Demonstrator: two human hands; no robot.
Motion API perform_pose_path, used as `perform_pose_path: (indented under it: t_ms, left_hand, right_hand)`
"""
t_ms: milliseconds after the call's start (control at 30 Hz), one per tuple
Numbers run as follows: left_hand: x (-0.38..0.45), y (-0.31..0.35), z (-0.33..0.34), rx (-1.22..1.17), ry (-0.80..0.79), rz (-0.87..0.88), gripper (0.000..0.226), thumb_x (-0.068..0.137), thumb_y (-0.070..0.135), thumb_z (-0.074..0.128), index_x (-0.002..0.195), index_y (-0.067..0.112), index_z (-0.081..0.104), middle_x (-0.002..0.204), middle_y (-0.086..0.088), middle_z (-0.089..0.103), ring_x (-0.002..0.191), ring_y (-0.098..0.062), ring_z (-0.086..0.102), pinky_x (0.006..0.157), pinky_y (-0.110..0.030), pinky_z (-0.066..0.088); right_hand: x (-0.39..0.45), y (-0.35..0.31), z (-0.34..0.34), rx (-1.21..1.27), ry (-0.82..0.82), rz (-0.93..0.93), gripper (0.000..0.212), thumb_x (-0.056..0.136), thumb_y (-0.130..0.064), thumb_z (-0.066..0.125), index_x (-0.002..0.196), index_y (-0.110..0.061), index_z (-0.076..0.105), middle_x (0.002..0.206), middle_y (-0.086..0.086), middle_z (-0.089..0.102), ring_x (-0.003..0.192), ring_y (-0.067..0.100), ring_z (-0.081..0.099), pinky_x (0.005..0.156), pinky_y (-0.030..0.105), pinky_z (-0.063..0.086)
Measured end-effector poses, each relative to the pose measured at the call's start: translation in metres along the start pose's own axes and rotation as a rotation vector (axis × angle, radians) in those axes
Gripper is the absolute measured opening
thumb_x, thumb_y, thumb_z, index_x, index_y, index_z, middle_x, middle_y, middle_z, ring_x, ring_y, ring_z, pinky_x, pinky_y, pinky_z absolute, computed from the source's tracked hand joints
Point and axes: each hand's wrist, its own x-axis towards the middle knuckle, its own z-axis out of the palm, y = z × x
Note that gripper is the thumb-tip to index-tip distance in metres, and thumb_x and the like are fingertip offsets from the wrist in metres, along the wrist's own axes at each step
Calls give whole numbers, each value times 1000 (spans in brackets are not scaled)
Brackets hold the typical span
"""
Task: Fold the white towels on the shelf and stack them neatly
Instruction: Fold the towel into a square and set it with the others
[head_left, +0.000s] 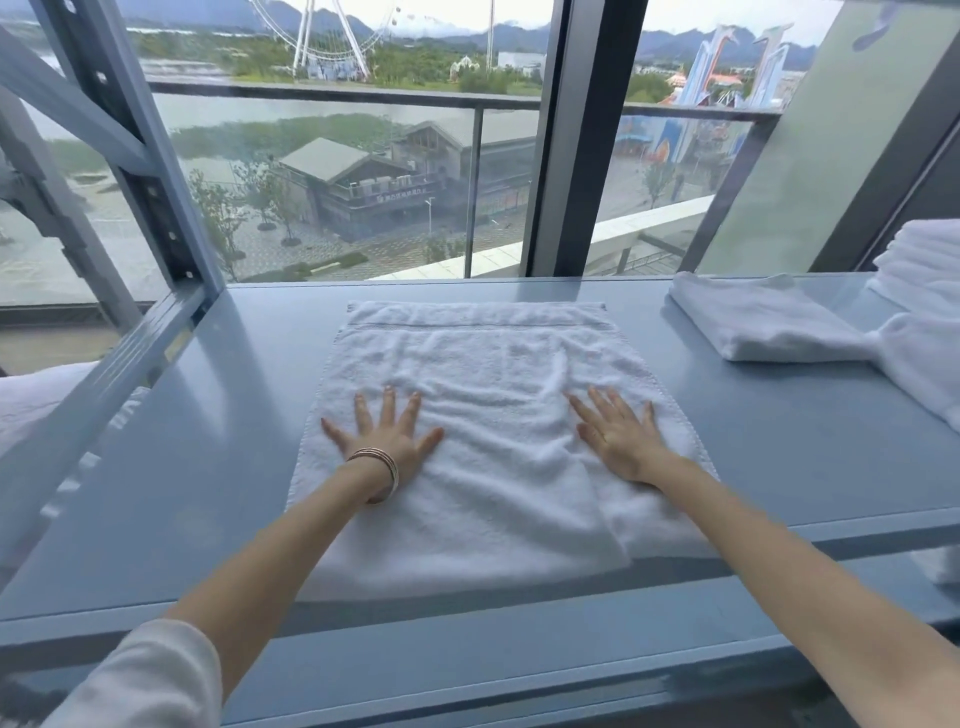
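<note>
right towels (924, 291) cut off, palms hidden

I am standing at a blue-grey metal shelf (208, 415) whose slotted upright post (150, 171) is rising at my left. Behind it, tall windows (337, 182) split by a dark frame (561, 140) are letting in flat daylight. Outside, a glass balcony railing (363, 96) is crossing the view, with a grey-roofed building (353, 176), water, a Ferris wheel (322, 36) and hazy mountains lying beyond
</note>
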Motion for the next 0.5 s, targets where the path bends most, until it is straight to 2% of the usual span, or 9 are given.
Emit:
perform_pose_path:
  t_ms: [67, 133, 200, 233, 300, 333, 433, 500]
  left_hand:
    - [-10, 9, -4, 9, -6, 1, 70, 88, 70, 9, 147, 38, -14, 155, 8, -21, 142, -31, -20, 102, -73, -5]
    - [-34, 26, -5, 6, -1, 66, 68, 92, 64, 11, 148, 32, -11, 156, 7, -20, 142, -30, -20, 102, -73, -7]
    - [-69, 46, -2, -4, 10, 206, 68, 93, 62, 12, 149, 31, -9, 156, 7, -20, 142, -27, -22, 102, -70, -10]
    - [-87, 55, 2, 8, 28, 280, 67, 93, 62, 12, 149, 31, -8, 156, 9, -20, 142, -26, -21, 103, -69, -10]
    - [-108, 69, 10, 41, 51, 358, 65, 93, 61, 11, 149, 33, -5, 156, 12, -16, 143, -25, -19, 104, -68, -8]
    - [-111, 74, 13, 40, 53, 352, 63, 93, 61, 11, 149, 34, -4, 156, 14, -15, 144, -25, -17, 105, -68, -6]
    - [-105, 82, 23, 9, 36, 269, 66, 90, 66, 6, 149, 36, -1, 157, 12, -11, 144, -28, -14, 104, -70, -1]
    - [-105, 86, 32, 28, 58, 260, 90, 69, 79, -16, 148, 39, -2, 158, 10, -10, 144, -28, -15, 103, -71, -2]
  right_hand:
    - [-15, 0, -4, -25, 2, -58, 53, 101, -43, 22, 150, -25, 13, 159, 3, 0, 145, 20, -5, 114, 53, -2]
    - [-46, 4, 0, 43, 128, -123, 43, 100, -33, 37, 140, -19, 41, 154, 3, 22, 143, 21, 16, 113, 42, 18]
    - [-85, 13, 5, 186, 281, -158, 26, 96, -27, 50, 117, -18, 63, 137, -3, 46, 127, 20, 43, 97, 36, 40]
    - [-101, 19, 7, 244, 328, -164, 18, 93, -25, 55, 105, -17, 67, 125, -5, 54, 116, 20, 52, 88, 36, 46]
    - [-125, 29, 8, 298, 360, -184, 13, 88, -27, 63, 93, -15, 67, 104, -6, 59, 99, 20, 59, 76, 37, 49]
    - [-132, 34, 9, 294, 359, -211, 19, 84, -32, 66, 94, -15, 66, 101, -5, 58, 95, 19, 58, 73, 36, 50]
    - [-144, 39, 15, 226, 318, -329, 42, 73, -41, 75, 102, -17, 56, 108, -5, 52, 96, 15, 52, 68, 31, 49]
    - [-149, 38, 17, 118, 371, -388, 45, 65, -33, 83, 95, -17, 53, 106, -5, 52, 90, 15, 54, 58, 23, 42]
